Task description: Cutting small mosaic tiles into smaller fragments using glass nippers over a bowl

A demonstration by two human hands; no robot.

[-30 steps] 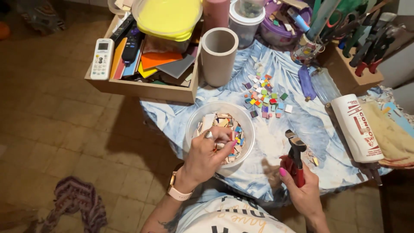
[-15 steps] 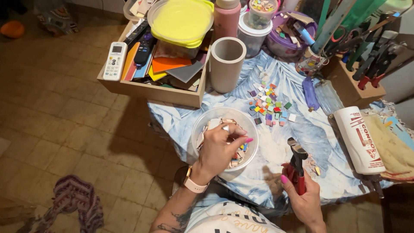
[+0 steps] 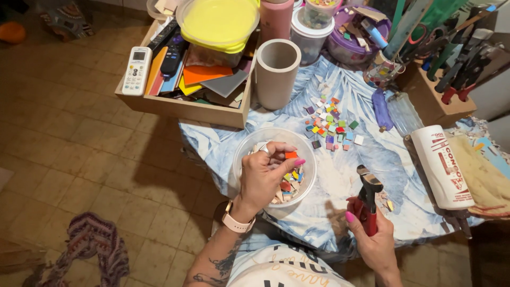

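My left hand reaches into a clear plastic bowl of small coloured tile pieces and pinches an orange tile piece between the fingertips. My right hand grips red-handled tile nippers upright near the table's front edge, jaws up. A loose cluster of small coloured tile squares lies on the blue-and-white cloth behind the bowl.
A grey cylinder stands behind the bowl. A wooden box holds remotes, coloured sheets and a yellow-lidded tub. Jars, a purple container and a tool rack line the back. A white tube lies at right. Tiled floor at left.
My left hand has lifted slightly in the bowl and now pinches an orange piece. The view has shifted a little. The right hand with the nippers has stayed put.
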